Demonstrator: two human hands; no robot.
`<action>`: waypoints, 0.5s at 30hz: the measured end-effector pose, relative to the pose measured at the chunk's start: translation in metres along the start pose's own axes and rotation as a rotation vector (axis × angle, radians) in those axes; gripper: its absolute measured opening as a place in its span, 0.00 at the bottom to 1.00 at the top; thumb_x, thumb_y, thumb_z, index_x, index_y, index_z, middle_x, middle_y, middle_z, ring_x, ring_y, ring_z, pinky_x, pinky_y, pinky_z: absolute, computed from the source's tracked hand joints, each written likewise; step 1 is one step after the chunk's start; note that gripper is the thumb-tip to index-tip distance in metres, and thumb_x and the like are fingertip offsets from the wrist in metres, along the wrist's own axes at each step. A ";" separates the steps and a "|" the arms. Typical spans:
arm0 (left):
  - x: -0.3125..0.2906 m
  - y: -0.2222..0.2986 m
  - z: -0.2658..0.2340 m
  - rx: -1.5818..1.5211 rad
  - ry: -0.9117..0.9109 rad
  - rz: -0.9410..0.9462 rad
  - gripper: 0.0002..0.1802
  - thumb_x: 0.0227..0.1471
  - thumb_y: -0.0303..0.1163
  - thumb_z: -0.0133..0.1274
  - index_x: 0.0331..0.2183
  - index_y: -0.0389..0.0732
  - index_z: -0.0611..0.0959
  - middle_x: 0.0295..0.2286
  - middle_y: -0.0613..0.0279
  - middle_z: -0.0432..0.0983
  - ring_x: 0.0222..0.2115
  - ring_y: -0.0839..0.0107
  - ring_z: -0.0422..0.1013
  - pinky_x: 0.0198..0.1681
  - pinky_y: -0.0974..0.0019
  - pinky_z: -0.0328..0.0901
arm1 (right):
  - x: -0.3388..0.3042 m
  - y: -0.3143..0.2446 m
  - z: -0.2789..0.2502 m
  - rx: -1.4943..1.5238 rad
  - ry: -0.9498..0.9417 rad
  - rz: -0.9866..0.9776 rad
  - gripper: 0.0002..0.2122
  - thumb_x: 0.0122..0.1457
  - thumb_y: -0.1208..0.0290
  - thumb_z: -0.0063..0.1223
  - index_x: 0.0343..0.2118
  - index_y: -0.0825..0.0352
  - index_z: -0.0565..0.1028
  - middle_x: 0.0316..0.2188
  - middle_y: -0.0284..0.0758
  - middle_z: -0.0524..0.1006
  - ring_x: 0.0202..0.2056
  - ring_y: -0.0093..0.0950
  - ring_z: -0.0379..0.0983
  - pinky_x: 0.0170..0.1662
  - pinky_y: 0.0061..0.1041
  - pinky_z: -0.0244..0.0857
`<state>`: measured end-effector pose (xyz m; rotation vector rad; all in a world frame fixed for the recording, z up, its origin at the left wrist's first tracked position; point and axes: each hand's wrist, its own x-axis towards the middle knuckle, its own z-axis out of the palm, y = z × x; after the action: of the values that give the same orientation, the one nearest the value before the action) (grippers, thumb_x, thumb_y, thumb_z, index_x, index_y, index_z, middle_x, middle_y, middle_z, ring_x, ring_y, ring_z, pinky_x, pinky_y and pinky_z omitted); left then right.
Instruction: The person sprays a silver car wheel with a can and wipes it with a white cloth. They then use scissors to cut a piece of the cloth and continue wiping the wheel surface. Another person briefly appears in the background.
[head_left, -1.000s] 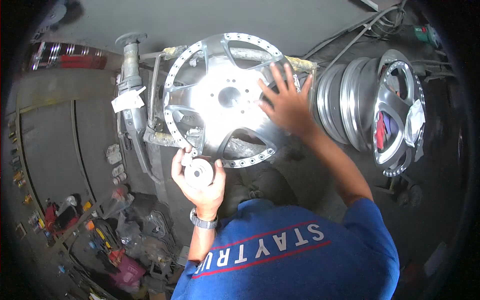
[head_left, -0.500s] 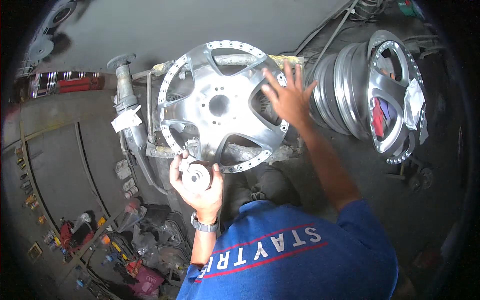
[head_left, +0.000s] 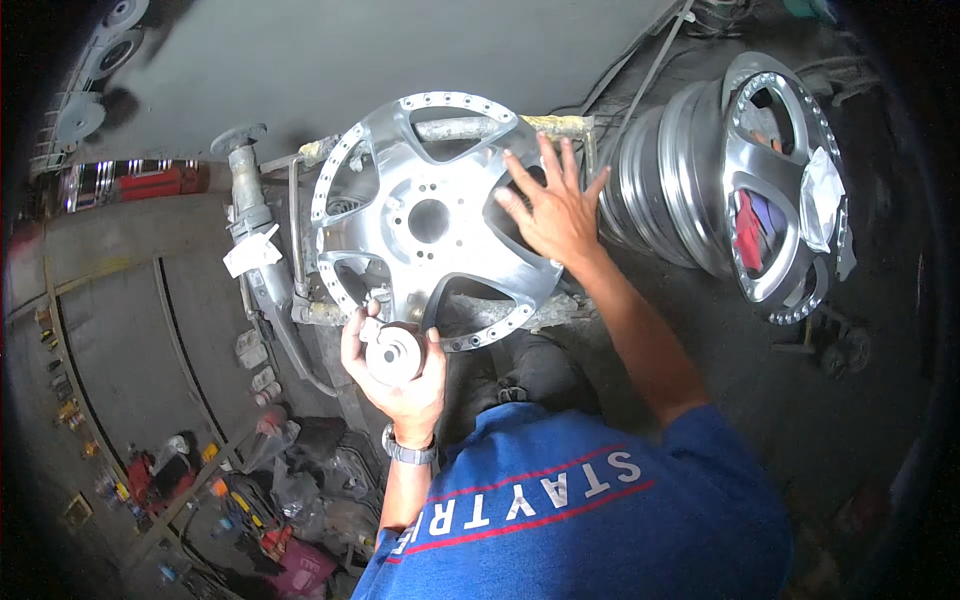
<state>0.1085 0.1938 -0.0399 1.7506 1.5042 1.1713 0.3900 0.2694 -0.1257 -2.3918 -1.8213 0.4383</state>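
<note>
We've got a round tool [head_left: 392, 357] clasped in our left hand [head_left: 412, 398], right hand [head_left: 562, 222] splayed at the wheel [head_left: 465, 195], apparently steadying it; the next move calls for firm bracing.

A single head-worn fisheye view looks down over the shirt [head_left: 590, 545] toward the wheel [head_left: 475, 222], near enough to frame the left hand [head_left: 408, 396] and right hand [head_left: 558, 220].

Bright light glinting off the polished silver spoked metal wheel [head_left: 468, 222], dark shadows beside the round grey discs [head_left: 80, 117], dark grey floor [head_left: 850, 430] dim at right, fisheye bending straight edges, black vignette swallowing the corners.
</note>
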 end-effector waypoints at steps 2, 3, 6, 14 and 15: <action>0.003 0.006 0.001 0.038 -0.013 0.031 0.53 0.49 0.17 0.73 0.71 0.35 0.63 0.64 0.43 0.70 0.55 0.62 0.75 0.61 0.60 0.71 | 0.017 0.021 0.003 0.074 -0.001 0.110 0.33 0.75 0.29 0.31 0.76 0.35 0.66 0.83 0.41 0.46 0.82 0.50 0.35 0.70 0.88 0.21; 0.004 0.007 0.001 0.038 -0.016 0.032 0.53 0.49 0.17 0.73 0.71 0.35 0.63 0.64 0.43 0.70 0.56 0.62 0.75 0.61 0.61 0.71 | 0.026 0.029 0.002 0.107 -0.008 0.164 0.33 0.75 0.30 0.32 0.77 0.35 0.66 0.83 0.41 0.46 0.82 0.50 0.35 0.70 0.88 0.22; 0.004 0.008 0.003 0.018 -0.019 0.018 0.53 0.49 0.16 0.73 0.71 0.36 0.63 0.64 0.43 0.70 0.56 0.62 0.75 0.61 0.61 0.71 | 0.028 0.027 0.004 0.152 -0.018 0.214 0.33 0.75 0.30 0.32 0.77 0.37 0.65 0.83 0.42 0.45 0.83 0.51 0.34 0.70 0.89 0.23; -0.005 0.003 0.002 -0.039 -0.040 -0.031 0.54 0.49 0.16 0.73 0.71 0.38 0.63 0.65 0.44 0.70 0.53 0.64 0.76 0.60 0.62 0.72 | 0.034 0.026 0.002 0.171 -0.013 0.214 0.34 0.74 0.30 0.34 0.76 0.41 0.68 0.82 0.45 0.49 0.82 0.51 0.36 0.70 0.89 0.23; -0.004 0.005 0.003 -0.062 -0.034 -0.057 0.53 0.48 0.17 0.74 0.70 0.36 0.63 0.63 0.44 0.70 0.57 0.61 0.74 0.63 0.59 0.70 | 0.027 0.016 -0.002 0.148 0.000 0.180 0.34 0.75 0.31 0.34 0.76 0.41 0.68 0.82 0.45 0.49 0.82 0.50 0.36 0.69 0.89 0.23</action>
<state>0.1134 0.1888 -0.0380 1.6678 1.4718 1.1417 0.4124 0.2912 -0.1325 -2.4612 -1.5211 0.5686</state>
